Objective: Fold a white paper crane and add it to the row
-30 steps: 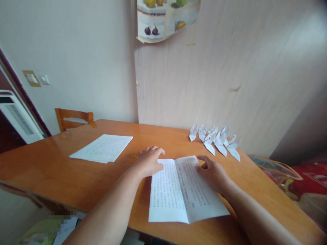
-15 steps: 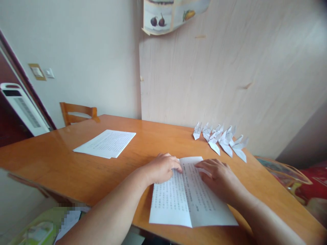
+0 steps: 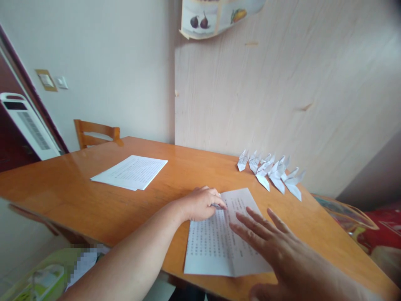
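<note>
A printed sheet of paper (image 3: pixel 208 244) with a crease down its middle lies open near the table's front edge. My left hand (image 3: pixel 203 203) rests on its upper left part, fingers bent and closed against the paper. Over the right half, my right hand (image 3: pixel 272 238) is spread open and holds nothing. It hides part of the printed text and the lower right corner. Whether its fingertips touch the sheet I cannot tell.
A stack of printed sheets (image 3: pixel 131 172) lies to the left on the wooden table (image 3: pixel 140 209). Several folded paper pieces (image 3: pixel 277 175) stand at the back right, near the wall. Behind the table's far left side is a wooden chair (image 3: pixel 97 130).
My right hand has come nearer to me and spread its fingers over the sheet. My left hand stays at the paper's upper left. The view has shifted slightly.
</note>
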A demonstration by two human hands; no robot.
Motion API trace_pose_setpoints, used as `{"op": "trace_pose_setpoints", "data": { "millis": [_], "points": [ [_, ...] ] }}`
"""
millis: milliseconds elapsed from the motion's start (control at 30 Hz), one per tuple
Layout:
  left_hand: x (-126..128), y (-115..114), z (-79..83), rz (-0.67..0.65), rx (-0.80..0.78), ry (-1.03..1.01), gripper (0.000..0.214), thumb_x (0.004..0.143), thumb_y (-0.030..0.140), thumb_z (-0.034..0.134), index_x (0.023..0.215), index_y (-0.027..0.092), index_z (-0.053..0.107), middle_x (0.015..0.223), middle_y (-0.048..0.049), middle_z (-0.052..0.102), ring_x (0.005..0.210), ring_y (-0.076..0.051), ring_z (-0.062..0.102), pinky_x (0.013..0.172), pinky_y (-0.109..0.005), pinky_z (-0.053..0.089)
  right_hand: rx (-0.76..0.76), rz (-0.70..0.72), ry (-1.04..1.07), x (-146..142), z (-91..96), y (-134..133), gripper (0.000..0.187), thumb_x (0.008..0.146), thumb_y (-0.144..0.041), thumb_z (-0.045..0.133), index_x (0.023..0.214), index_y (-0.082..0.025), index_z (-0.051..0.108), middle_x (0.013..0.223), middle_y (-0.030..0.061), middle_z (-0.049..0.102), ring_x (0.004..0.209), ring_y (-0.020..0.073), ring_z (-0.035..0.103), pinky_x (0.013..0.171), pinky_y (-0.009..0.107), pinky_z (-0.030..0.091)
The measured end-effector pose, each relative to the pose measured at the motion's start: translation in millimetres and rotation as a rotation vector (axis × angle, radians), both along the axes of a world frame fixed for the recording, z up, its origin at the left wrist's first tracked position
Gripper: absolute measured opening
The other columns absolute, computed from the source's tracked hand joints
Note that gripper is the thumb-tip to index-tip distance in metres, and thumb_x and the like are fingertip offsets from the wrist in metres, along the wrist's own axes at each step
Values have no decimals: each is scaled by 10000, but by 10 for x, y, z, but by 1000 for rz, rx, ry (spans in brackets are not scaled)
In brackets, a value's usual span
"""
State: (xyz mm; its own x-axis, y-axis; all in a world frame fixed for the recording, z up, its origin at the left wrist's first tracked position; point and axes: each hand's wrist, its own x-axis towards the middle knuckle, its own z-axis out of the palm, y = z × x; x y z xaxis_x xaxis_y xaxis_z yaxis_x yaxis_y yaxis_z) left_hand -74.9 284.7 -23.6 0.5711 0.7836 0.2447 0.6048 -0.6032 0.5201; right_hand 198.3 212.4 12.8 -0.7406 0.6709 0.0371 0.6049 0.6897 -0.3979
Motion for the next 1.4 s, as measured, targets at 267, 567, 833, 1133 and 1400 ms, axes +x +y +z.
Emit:
{"op": "trace_pose_setpoints", "data": {
  "millis": [267,567,833,1133,1400],
  "points": [
    [13,-14,32,38,-13,156,388,809,151,571,1069,364,764,1170,-2,659,1129,-235,566,996,-365,440,424,69,-92,160,-74,-31,614,823,-235,661,1427,-294,567,1424,56,592,1319,324,551,1184,604,304],
    [5,-36,74,24,-44,158,318,789,481,739,1088,378,766,1201,-32,650,1149,-270,562,1023,-421,425,508,136,68,36,170,-55,398,787,-144,653,1148,-292,732,1099,16,778,983,225,745,971,389,572],
    [9,-49,82,28,-50,167,314,786,468,742,1094,406,764,1277,-23,637,1180,-277,553,1054,-443,407,487,55,94,89,6,-79,606,773,-152,648,1364,-287,631,1340,44,665,1201,281,651,1068,434,510],
    [-2,-64,92,-28,-97,194,353,778,505,748,1124,439,749,1361,-17,597,1248,-288,510,1073,-440,394,328,30,91,93,63,-105,441,799,-241,733,1225,-356,723,1198,-11,744,1079,252,712,940,319,585],
    [-1,-83,159,-72,-140,259,349,815,525,708,1154,448,733,1473,-6,524,1320,-304,454,1085,-458,376,58,-58,151,107,226,-97,432,822,-365,743,1253,-356,712,1229,12,731,1090,264,706,1003,370,558]
  ]
}}
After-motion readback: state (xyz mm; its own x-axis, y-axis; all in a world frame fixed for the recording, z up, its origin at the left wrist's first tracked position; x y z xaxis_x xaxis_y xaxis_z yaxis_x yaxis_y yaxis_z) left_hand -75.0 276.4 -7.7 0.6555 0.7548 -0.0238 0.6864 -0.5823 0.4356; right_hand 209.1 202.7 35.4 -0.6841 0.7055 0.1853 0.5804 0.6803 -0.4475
